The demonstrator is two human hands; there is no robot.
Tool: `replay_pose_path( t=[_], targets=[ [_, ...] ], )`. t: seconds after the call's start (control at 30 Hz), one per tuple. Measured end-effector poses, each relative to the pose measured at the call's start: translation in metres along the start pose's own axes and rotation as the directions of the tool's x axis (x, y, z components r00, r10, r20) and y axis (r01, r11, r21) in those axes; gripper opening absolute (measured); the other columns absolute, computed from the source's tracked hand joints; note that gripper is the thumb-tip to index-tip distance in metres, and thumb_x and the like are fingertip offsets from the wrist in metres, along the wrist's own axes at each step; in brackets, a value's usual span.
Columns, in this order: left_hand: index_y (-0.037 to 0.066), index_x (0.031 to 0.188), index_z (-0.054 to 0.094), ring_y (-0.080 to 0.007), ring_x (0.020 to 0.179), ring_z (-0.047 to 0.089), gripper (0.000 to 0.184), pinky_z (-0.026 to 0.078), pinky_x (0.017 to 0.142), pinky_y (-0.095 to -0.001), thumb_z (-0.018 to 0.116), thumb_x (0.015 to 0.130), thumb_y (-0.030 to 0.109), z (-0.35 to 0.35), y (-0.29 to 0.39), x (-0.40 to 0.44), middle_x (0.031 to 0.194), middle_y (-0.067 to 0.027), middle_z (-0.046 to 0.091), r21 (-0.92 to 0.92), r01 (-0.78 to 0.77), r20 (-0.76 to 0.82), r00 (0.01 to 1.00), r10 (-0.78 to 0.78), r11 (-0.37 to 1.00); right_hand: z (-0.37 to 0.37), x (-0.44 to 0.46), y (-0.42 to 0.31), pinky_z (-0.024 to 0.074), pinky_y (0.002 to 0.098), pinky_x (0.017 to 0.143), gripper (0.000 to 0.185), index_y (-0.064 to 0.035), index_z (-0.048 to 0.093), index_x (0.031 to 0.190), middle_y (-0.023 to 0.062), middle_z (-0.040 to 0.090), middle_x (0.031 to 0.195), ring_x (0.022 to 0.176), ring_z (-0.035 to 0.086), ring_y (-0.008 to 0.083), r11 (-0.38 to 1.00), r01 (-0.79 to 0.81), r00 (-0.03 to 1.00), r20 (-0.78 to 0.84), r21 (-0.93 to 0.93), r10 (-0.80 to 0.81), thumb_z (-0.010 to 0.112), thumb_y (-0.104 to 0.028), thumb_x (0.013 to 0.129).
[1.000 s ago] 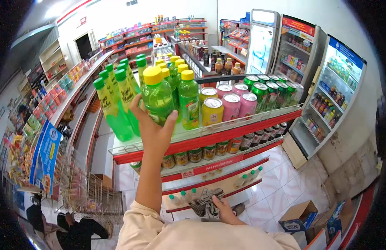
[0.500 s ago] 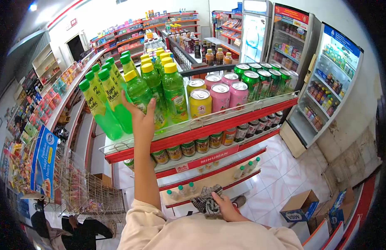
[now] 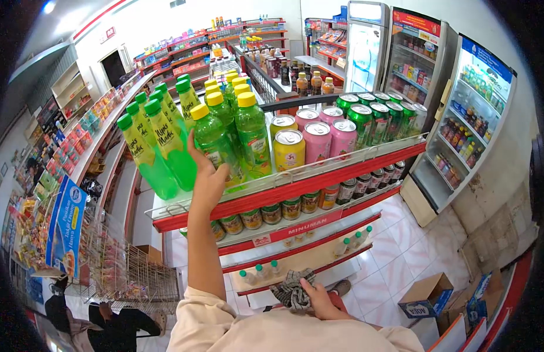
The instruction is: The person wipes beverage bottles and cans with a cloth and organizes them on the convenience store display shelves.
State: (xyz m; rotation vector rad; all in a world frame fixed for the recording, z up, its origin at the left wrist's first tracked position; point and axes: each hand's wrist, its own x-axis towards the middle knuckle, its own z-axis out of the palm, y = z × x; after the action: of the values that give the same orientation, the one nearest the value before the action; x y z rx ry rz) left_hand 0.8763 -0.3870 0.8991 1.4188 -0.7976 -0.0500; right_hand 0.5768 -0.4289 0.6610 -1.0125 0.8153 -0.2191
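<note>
Green, translucent plastic makes up the bottle point(image 3: 213, 141) that we hold in the head view, its yellow cap point(image 3: 198, 111) pointing up and leaning a little toward the upper left. Its long axis runs nearly upright, and it sits at the front of the top shelf point(image 3: 284, 192), between the tall lime-drink bottles point(image 3: 169, 144) and another yellow-capped bottle point(image 3: 252, 141). Our left hand point(image 3: 207, 179) is curled round its side, fingers on the left and thumb across the front. Our right hand point(image 3: 320, 299) grips a crumpled checkered cloth point(image 3: 293, 288), soft and folded in on itself, low in front of our beige shirt point(image 3: 295, 334).

The tall bottles have slim necks, green caps and pale yellow labels over smooth, bright green bodies. Right of the yellow-capped ones we see metal cans with shiny round lids: a yellow can point(image 3: 289, 151), pink cans point(image 3: 317, 142) and green cans point(image 3: 360, 122). A thin wire rail point(image 3: 342, 159) fences them above the painted red shelf edge.

Beneath, more cans point(image 3: 291, 208) line the next shelf. At our right, a glass-doored fridge point(image 3: 468, 123) holds rows of bottles, and an open cardboard box point(image 3: 426, 296) marked AQUA stands on the glossy tiles point(image 3: 380, 284).
</note>
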Motion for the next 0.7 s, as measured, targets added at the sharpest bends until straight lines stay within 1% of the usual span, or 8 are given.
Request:
replay_pose_path(
  t=[0.07, 0.1, 0.2, 0.3, 0.4, 0.47, 0.6, 0.7],
  targets=[
    [0.014, 0.141, -0.001, -0.0294, 0.108, 0.044, 0.099, 0.044, 0.085, -0.0353, 0.059, 0.064, -0.002, 0.003, -0.001, -0.003, 0.127, -0.0214, 0.031, 0.036, -0.136, -0.008, 0.991, 0.136, 0.99, -0.009, 0.014, 0.022, 0.0441, 0.0309, 0.077, 0.053, 0.0054, 0.059, 0.1, 0.0125, 0.061, 0.095, 0.087, 0.055, 0.0177, 0.999, -0.005, 0.999, -0.036, -0.035, 0.003, 0.06, -0.045, 0.084],
    [0.014, 0.141, 0.0, -0.0292, 0.106, 0.045, 0.1, 0.044, 0.085, -0.0364, 0.06, 0.063, -0.002, 0.004, -0.002, -0.004, 0.125, -0.0207, 0.033, 0.053, -0.202, -0.009, 0.979, 0.203, 0.978, -0.008, 0.014, 0.02, 0.044, 0.031, 0.077, 0.053, 0.0054, 0.059, 0.1, 0.0122, 0.062, 0.094, 0.086, 0.055, 0.0176, 1.0, 0.004, 0.999, -0.033, -0.019, -0.004, 0.06, -0.045, 0.084],
    [0.019, 0.14, 0.004, -0.0301, 0.107, 0.044, 0.103, 0.047, 0.085, -0.0391, 0.068, 0.061, 0.0, 0.005, -0.005, -0.007, 0.12, -0.0177, 0.035, 0.373, -0.2, -0.102, 0.962, 0.254, 0.906, -0.006, 0.01, 0.014, 0.0447, 0.0303, 0.076, 0.049, 0.0054, 0.059, 0.1, 0.0106, 0.062, 0.093, 0.084, 0.056, 0.0163, 1.0, 0.023, 0.999, -0.039, -0.007, -0.023, 0.06, -0.041, 0.085],
    [0.019, 0.139, 0.008, -0.0312, 0.106, 0.045, 0.104, 0.047, 0.085, -0.0415, 0.074, 0.06, 0.007, 0.007, -0.005, -0.007, 0.119, -0.0182, 0.036, 0.461, -0.217, -0.111, 0.948, 0.298, 0.861, -0.005, 0.003, 0.005, 0.0465, 0.0285, 0.073, 0.043, 0.0056, 0.058, 0.1, 0.0087, 0.063, 0.092, 0.08, 0.058, 0.0142, 0.998, 0.015, 0.998, -0.056, -0.059, -0.019, 0.06, -0.035, 0.087],
    [0.014, 0.138, 0.01, -0.0329, 0.103, 0.047, 0.101, 0.042, 0.087, -0.0423, 0.074, 0.061, 0.005, 0.008, 0.003, -0.009, 0.117, -0.0187, 0.038, 0.44, -0.158, -0.114, 0.967, 0.23, 0.884, 0.003, -0.008, -0.012, 0.0469, 0.0282, 0.072, 0.042, 0.0059, 0.058, 0.1, 0.0085, 0.063, 0.09, 0.079, 0.058, 0.0139, 0.999, 0.01, 0.999, -0.048, -0.031, -0.011, 0.06, -0.034, 0.086],
    [0.017, 0.138, 0.012, -0.0314, 0.104, 0.046, 0.101, 0.045, 0.084, -0.0417, 0.076, 0.06, 0.007, 0.007, 0.0, -0.008, 0.118, -0.0176, 0.037, 0.447, -0.166, -0.12, 0.963, 0.243, 0.879, 0.0, -0.005, -0.007, 0.0472, 0.0283, 0.071, 0.041, 0.0064, 0.058, 0.099, 0.0087, 0.063, 0.09, 0.079, 0.058, 0.0138, 0.999, 0.017, 1.0, -0.017, 0.038, -0.017, 0.061, -0.033, 0.086],
    [0.019, 0.138, 0.014, -0.0307, 0.105, 0.047, 0.101, 0.047, 0.081, -0.0418, 0.077, 0.06, 0.011, 0.009, -0.003, -0.006, 0.116, -0.0177, 0.041, 0.531, -0.149, -0.144, 0.954, 0.262, 0.834, 0.002, -0.011, -0.013, 0.0463, 0.0277, 0.073, 0.043, 0.0048, 0.06, 0.099, 0.0085, 0.063, 0.09, 0.079, 0.057, 0.0129, 0.999, 0.035, 0.999, -0.041, 0.003, -0.035, 0.059, -0.036, 0.087],
    [0.017, 0.137, 0.015, -0.0311, 0.103, 0.051, 0.099, 0.046, 0.08, -0.0426, 0.077, 0.06, 0.012, 0.015, 0.002, -0.006, 0.114, -0.0189, 0.044, 0.548, -0.036, -0.174, 0.972, 0.156, 0.836, -0.008, 0.001, 0.003, 0.0465, 0.0274, 0.073, 0.043, 0.0051, 0.059, 0.101, 0.0085, 0.063, 0.091, 0.08, 0.058, 0.013, 0.998, 0.069, 0.997, -0.019, -0.003, -0.069, 0.059, -0.036, 0.087]
  ],
)
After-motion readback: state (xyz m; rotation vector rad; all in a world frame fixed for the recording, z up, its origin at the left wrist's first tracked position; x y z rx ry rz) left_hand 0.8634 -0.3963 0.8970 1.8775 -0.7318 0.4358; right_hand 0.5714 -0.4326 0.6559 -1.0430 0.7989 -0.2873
